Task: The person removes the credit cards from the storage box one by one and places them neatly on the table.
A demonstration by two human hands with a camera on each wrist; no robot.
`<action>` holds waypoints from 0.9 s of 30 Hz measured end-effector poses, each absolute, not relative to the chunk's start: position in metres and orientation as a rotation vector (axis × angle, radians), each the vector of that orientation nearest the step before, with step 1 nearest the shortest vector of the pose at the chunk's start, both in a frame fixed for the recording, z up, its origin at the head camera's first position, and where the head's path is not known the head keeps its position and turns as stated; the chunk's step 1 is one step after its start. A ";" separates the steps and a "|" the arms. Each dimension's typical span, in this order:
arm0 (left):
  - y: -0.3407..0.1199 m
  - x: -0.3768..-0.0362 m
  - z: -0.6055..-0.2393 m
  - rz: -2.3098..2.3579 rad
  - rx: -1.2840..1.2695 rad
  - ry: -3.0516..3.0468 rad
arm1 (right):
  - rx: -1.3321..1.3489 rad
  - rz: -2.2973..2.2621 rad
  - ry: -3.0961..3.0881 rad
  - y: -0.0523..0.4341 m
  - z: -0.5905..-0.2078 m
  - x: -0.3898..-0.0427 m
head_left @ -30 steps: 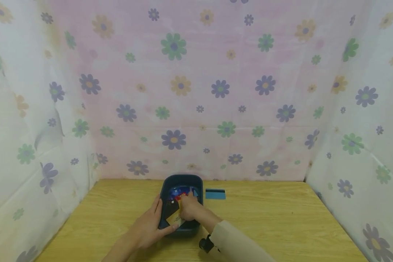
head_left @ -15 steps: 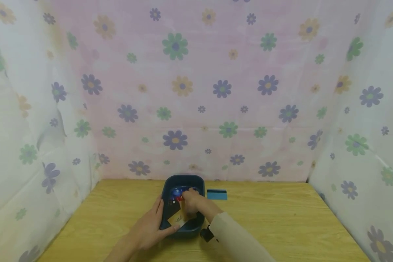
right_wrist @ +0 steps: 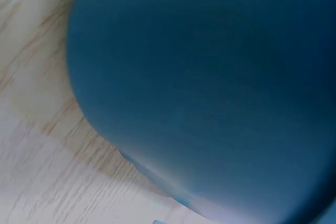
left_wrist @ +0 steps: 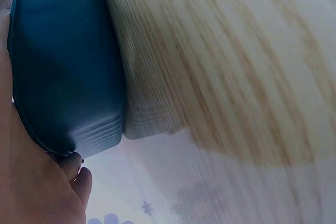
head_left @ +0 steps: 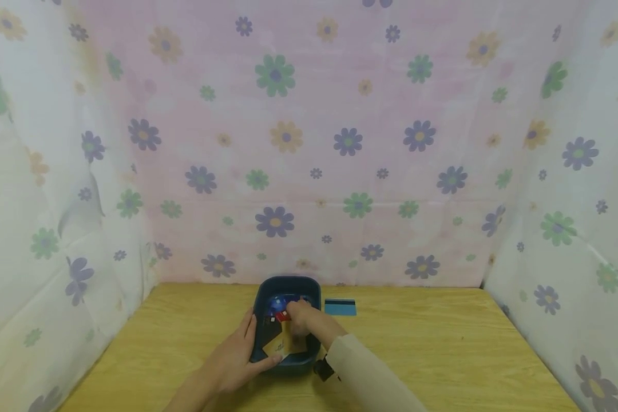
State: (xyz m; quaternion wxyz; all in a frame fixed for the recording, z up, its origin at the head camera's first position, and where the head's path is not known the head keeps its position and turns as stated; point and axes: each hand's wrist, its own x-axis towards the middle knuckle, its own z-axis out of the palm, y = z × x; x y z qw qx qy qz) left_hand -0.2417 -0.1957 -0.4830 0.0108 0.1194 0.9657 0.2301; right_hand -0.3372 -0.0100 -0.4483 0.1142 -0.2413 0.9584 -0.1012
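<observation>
Left grip (head_left: 235,359) curls round dark blue tub (head_left: 288,285) on bench (head_left: 443,355); right grip (head_left: 300,319) inside among cards (head_left: 280,345), closure unclear. Blue card (head_left: 340,307) lies just beside tub; flowered cloth (head_left: 309,143) behind.

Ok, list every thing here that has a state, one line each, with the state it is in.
dark blue tub: upright on the table, holding a loose pile of cards.
left hand: holds the tub's left wall, thumb hooked over the near rim.
right hand: inside the tub, fingers down on the cards; grip cannot be told.
gold card: tilted at the tub's near end.
blue card: flat on the table, right of the tub, apart from it.
</observation>
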 end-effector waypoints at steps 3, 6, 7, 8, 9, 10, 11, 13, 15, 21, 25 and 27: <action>-0.196 -0.242 -0.484 0.732 0.374 3.013 | -0.731 -0.299 2.817 -0.010 -0.450 -0.337; -0.196 -0.241 -0.484 0.736 0.374 3.009 | -0.749 -0.283 2.802 -0.009 -0.449 -0.336; -0.196 -0.241 -0.484 0.733 0.372 3.006 | -0.754 -0.274 2.792 -0.008 -0.449 -0.335; -0.195 -0.241 -0.483 0.733 0.369 3.002 | -0.756 -0.271 2.779 -0.008 -0.449 -0.334; -0.195 -0.241 -0.483 0.734 0.366 2.997 | -0.756 -0.263 2.769 -0.008 -0.448 -0.334; -0.195 -0.241 -0.482 0.732 0.362 2.994 | -0.755 -0.252 2.760 -0.007 -0.447 -0.333; -0.195 -0.241 -0.482 0.733 0.359 2.992 | -0.750 -0.246 2.753 -0.007 -0.446 -0.333; -0.195 -0.240 -0.482 0.734 0.352 2.987 | -0.735 -0.237 2.748 -0.007 -0.446 -0.333; -0.194 -0.240 -0.481 0.730 0.352 2.984 | -0.724 -0.237 2.746 -0.007 -0.445 -0.333; -0.194 -0.240 -0.482 0.725 0.364 2.990 | -0.777 -0.262 2.734 -0.004 -0.445 -0.333; -0.196 -0.240 -0.483 0.733 0.378 3.005 | -0.849 -0.302 2.716 -0.003 -0.444 -0.334; -0.196 -0.241 -0.484 0.736 0.386 3.011 | -0.877 -0.347 2.698 -0.002 -0.443 -0.334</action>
